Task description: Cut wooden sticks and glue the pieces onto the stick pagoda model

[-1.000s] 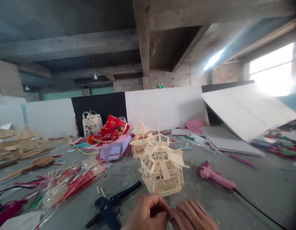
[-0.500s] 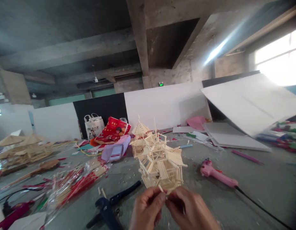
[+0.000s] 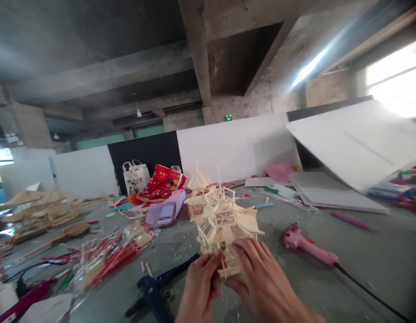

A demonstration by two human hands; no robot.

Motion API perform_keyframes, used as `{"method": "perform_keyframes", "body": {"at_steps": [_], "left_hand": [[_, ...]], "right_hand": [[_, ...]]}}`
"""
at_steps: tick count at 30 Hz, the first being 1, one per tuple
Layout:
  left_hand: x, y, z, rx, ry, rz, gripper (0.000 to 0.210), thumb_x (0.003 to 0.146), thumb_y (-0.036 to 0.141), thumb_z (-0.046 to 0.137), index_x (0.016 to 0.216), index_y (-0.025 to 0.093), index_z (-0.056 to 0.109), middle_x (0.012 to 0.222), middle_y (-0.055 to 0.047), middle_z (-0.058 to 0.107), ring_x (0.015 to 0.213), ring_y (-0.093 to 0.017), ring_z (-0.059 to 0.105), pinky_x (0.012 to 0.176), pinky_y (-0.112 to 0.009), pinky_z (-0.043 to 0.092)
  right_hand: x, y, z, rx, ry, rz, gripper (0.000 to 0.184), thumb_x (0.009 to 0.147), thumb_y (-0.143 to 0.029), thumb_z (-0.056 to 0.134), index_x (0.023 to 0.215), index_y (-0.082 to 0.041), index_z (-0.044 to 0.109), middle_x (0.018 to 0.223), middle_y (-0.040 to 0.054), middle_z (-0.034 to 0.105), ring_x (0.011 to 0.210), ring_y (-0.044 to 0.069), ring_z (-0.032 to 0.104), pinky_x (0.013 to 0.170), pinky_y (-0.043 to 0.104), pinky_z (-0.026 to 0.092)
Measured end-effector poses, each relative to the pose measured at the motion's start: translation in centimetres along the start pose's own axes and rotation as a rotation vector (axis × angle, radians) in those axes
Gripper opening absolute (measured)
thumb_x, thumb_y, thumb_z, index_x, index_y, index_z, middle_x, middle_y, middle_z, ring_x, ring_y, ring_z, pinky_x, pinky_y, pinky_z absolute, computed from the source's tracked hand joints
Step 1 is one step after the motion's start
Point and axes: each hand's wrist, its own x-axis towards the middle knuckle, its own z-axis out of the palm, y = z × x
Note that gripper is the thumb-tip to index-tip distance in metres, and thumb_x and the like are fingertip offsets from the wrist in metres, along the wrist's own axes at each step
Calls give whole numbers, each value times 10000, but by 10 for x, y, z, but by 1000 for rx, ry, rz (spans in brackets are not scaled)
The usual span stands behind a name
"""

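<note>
A small house model made of pale wooden sticks (image 3: 224,224) stands on the grey floor in front of me. My left hand (image 3: 199,287) pinches a short thin stick (image 3: 223,264) upright against the model's front lower edge. Beside it, my right hand (image 3: 260,280) reaches over with fingers spread and rests on the model's base at the right. A second stick model with a pointed roof (image 3: 198,190) stands just behind the first one.
A dark blue glue gun (image 3: 156,287) lies left of my hands; a pink glue gun (image 3: 309,249) with a black cord lies to the right. Packs of red-wrapped sticks (image 3: 107,255), bags, more stick models (image 3: 43,208) and white boards (image 3: 349,143) surround the spot.
Both hands have moved up from the bottom edge to the model. The right hand has spread its fingers onto the base, and the left now holds the stick against the front.
</note>
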Motion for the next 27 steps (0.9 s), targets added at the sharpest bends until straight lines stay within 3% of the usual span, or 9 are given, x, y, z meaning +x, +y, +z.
{"method": "perform_keyframes", "body": {"at_steps": [7,12,18,27], "left_hand": [[-3,5,6,-126,-3,24,327,566,401,729,614,127,557,407,72,420,327,-1,284,321,-129,187],[-2,2,7,-173,10,19,330,554,398,729,661,121,584,462,52,481,335,0,295,319,-133,176],[9,-4,7,-61,20,79,381,584,477,687,586,117,563,413,52,442,312,-7,259,316,-161,147],[12,-3,6,139,12,169,389,639,491,622,531,126,539,413,56,402,329,-21,266,336,-184,143]], "right_hand": [[32,5,-14,114,-156,-42,473,636,-189,703,1059,-174,492,1036,59,574,989,237,479,900,413,348],[41,14,-14,106,-241,-66,406,673,-209,674,1034,-165,495,1027,62,565,992,221,462,905,391,319],[45,23,-11,69,-267,-110,489,668,-215,674,1100,-137,459,1066,86,536,1033,231,430,918,387,306],[46,23,-9,46,-305,-116,454,687,-208,650,1091,-154,452,1052,84,532,1014,235,446,907,397,321]]}}
